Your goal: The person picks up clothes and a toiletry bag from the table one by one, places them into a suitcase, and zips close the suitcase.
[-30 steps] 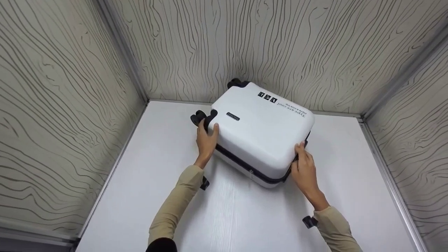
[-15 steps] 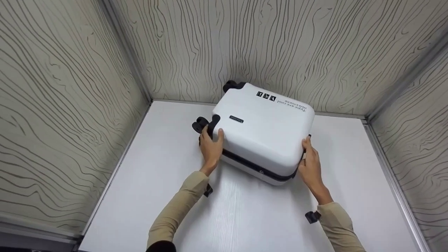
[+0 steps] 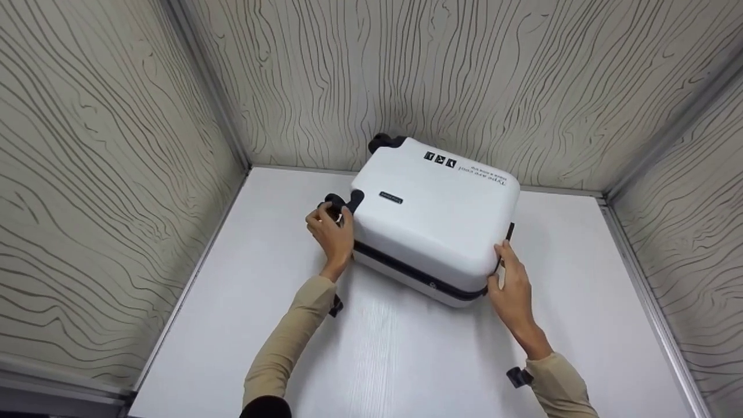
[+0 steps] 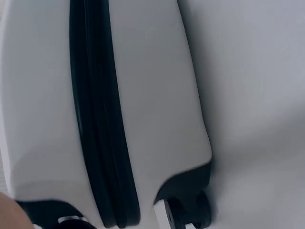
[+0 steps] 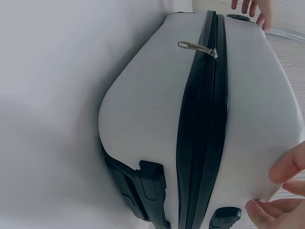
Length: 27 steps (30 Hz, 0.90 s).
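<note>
A white hard-shell suitcase (image 3: pixel 435 215) lies askew on the white tabletop near the back wall, its wheels toward the far left. Dark lettering and a small label mark its upper face. My left hand (image 3: pixel 332 232) is at the near wheel (image 3: pixel 334 201), fingers bent, thumb beside the black corner guard. In the right wrist view that hand (image 5: pixel 259 10) shows loose, spread fingers past the far end. My right hand (image 3: pixel 512 287) rests its fingertips against the right end; finger and thumb touch the shell (image 5: pixel 257 119) close up. The zipper band (image 4: pixel 102 119) runs along the side.
Wood-grain-patterned panels (image 3: pixel 441 69) rise behind and at both sides of the table (image 3: pixel 371 360). A metal rail (image 3: pixel 650 307) borders the table's right edge. A metal zip pull (image 5: pixel 198 49) sticks out from the suitcase's near side.
The suitcase shifted slightly right and turned a little, then stayed nearly still. My left hand came off the shell's corner toward the wheel. My right hand slid slightly down the end.
</note>
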Tool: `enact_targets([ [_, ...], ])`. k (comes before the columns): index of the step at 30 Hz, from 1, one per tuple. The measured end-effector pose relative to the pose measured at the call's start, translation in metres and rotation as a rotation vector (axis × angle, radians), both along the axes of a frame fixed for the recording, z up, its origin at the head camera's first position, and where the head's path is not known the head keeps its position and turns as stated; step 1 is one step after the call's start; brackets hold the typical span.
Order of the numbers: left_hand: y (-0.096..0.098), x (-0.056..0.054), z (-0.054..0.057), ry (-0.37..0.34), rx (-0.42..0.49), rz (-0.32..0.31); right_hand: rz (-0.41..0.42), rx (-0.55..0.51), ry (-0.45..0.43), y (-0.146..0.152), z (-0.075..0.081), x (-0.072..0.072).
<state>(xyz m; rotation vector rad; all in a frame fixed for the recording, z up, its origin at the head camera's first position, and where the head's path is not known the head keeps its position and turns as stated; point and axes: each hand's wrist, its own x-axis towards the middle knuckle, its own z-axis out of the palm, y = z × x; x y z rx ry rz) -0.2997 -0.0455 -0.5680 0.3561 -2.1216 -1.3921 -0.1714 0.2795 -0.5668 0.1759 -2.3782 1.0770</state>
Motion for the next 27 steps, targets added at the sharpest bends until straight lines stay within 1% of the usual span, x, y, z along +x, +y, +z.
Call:
enact_targets([
  [2, -0.006, -0.004, -0.002, 0.001, 0.010, -0.018, 0.002, 0.008, 0.013, -0.002, -0.001, 0.004],
  [7, -0.017, -0.011, -0.006, -0.015, 0.041, -0.134, 0.010, 0.035, 0.037, -0.006, -0.003, 0.010],
  [10, -0.020, -0.014, -0.006, -0.027, 0.037, -0.174, 0.018, 0.044, 0.036, -0.008, -0.004, 0.012],
  [14, -0.023, -0.017, -0.006, -0.044, 0.009, -0.185, 0.023, 0.056, 0.020, -0.010, -0.004, 0.013],
  [20, -0.027, -0.020, -0.006, -0.039, -0.034, -0.194, 0.013, 0.063, -0.009, -0.012, -0.005, 0.013],
  [23, -0.028, -0.020, -0.004, -0.059, -0.061, -0.203, -0.003, 0.062, 0.000, -0.013, -0.007, 0.011],
  [27, -0.029, -0.020, -0.002, -0.106, -0.068, -0.199, -0.004, 0.063, 0.034, -0.012, -0.006, 0.009],
])
